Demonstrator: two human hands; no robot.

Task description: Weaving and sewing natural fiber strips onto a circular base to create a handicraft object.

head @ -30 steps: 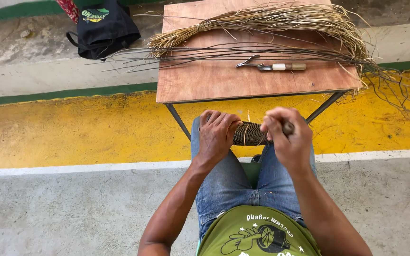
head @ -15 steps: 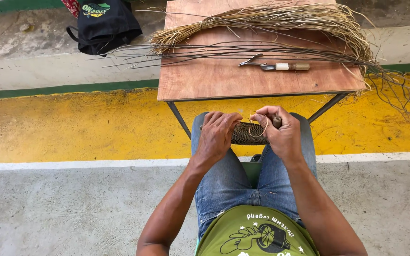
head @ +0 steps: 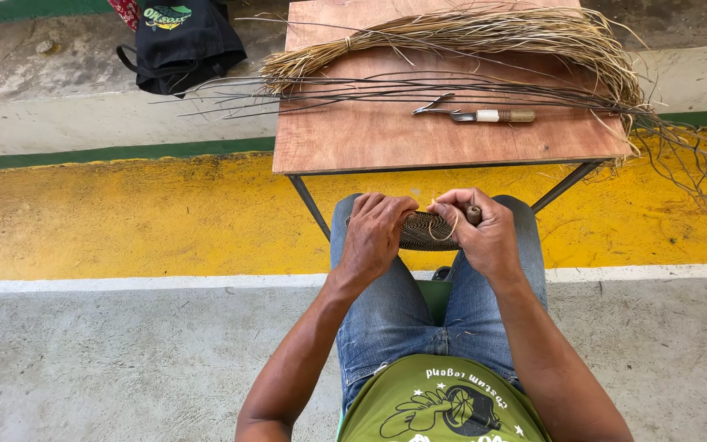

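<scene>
Grip, left hand (head: 374, 233): fingers curled and pressed down over the left end of a dark woven coil piece (head: 425, 232), clamping it. Grip, right hand (head: 480, 229): closed on the right end of the same piece, fingertips pinching a pale fibre strand (head: 443, 221) that loops over the weave. A short dark stub (tool or handle, too small to tell) sticks out above the right fist.

Woven piece sits between both hands, resting over the knees, just in front of the near edge of the tabletop (head: 370, 139) and below it.

Person seated, blue jeans, green shirt; only forearms, lap and chest show.

On the tabletop (reddish-brown board on thin metal legs): a long bundle of pale straw fibres (head: 484, 33) lying across the far half, curving off the right edge; under it a sheaf of thin dark stems (head: 386, 82), tips reaching past both edges. Nearer the middle, a knife-like tool (head: 484, 115) with a pale and brown handle, lying flat, well apart from the hands.

Floor: grey concrete, a broad yellow painted band (head: 124, 213), green stripe beyond. A black bag (head: 182, 37) on the ledge at upper left.
</scene>
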